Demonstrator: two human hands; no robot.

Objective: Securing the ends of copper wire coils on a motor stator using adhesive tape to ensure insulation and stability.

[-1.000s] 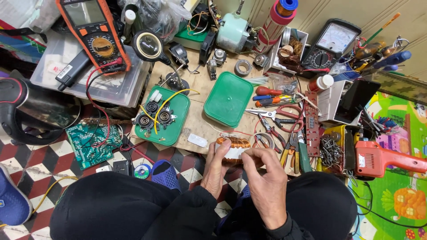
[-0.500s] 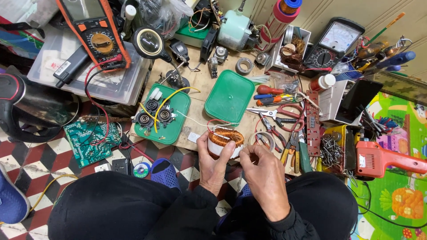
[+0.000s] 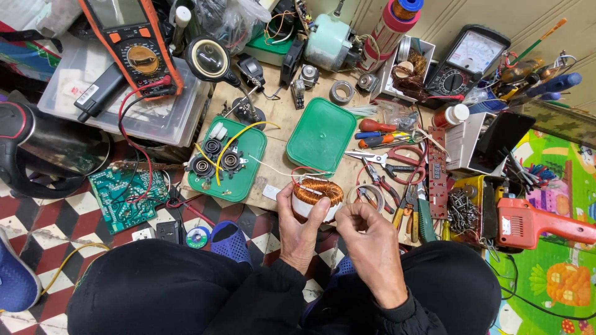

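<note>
A: What's the biggest thing in front of you?

B: The wooden board (image 3: 279, 118) you work on. Tools bury most of it; its right edge is hidden under pliers and screwdrivers, and its far edge vanishes behind a motor (image 3: 329, 40) and boxes.

A: And on the board?

B: Two green trays. The left tray (image 3: 248, 174) sits near the left edge and carries small round parts under a yellow wire; what those parts are is hard to tell. The empty tray (image 3: 321, 135) lies in the middle.

A: Where's the coil?

B: The copper coil (image 3: 317, 192) is at the near edge of the board, just below the empty tray. Your left hand (image 3: 302, 232) is wrapped around its pale body, thumb on the front, so its lower half is covered.

A: And your right hand?

B: Your right hand (image 3: 367, 236) is just beside the coil, fingers pinched together. You can't make out what they pinch; it is too fine to see. The hands are close but not touching.
</note>
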